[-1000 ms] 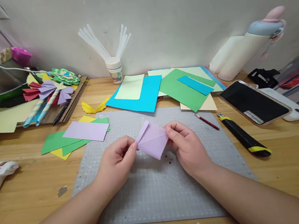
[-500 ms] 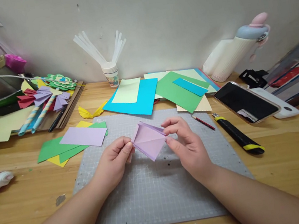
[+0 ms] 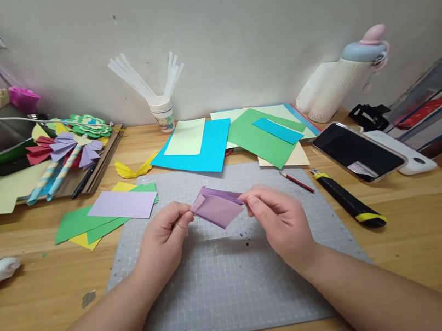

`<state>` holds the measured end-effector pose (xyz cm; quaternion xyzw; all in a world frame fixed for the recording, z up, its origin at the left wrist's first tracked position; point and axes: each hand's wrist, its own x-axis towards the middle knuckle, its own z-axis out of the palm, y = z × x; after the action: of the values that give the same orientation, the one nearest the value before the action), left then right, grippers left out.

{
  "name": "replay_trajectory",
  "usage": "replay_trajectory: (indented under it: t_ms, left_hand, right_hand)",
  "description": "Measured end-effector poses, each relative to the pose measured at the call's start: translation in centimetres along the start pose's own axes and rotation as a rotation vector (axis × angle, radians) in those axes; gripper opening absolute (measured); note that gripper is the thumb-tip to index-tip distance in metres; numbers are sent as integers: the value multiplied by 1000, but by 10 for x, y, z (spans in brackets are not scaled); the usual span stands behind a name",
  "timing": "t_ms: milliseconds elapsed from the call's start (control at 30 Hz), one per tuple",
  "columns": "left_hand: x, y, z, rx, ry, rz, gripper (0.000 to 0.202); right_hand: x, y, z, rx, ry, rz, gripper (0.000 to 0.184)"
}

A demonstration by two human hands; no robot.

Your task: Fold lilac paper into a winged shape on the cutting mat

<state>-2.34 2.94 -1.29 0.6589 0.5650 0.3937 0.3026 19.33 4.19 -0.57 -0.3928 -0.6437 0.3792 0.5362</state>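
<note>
Table [image 3: 432, 244] of smooth wood; on it, flat grey mat [image 3: 223, 292] with fine grid. Over the mat, left hand [image 3: 163, 240] and right hand [image 3: 283, 220], pinching opposite corners of folded purple paper [image 3: 219, 209]: thin, creased, diamond-like, between both.

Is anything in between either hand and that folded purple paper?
Nothing visible is. The left hand pinches the folded purple paper at its left corner, and the right hand at its right corner. The grey cutting mat lies below, out of the way.
</note>
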Motion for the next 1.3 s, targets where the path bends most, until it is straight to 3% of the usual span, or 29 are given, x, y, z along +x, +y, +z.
replay_trajectory:
  t_ms: [267,433,633,900,1100,1300]
  left_hand:
    - [0,0,-1,55,-25,56,23]
    - [0,3,0,67,-68,66,24]
    - [-1,4,0,95,-142,122,22]
    - [0,3,1,105,-248,160,18]
    - [-2,-2,4,113,-339,170,18]
    - [-3,-1,6,179,-367,193,23]
  right_hand:
    - [11,7,-1,201,-230,297,30]
    - [16,13,2,231,-213,360,26]
    - [15,18,5,164,-21,277,26]
    - [6,15,8,180,-100,191,28]
    - [-3,6,8,171,-274,81,33]
    - [-1,2,12,323,-256,64,44]
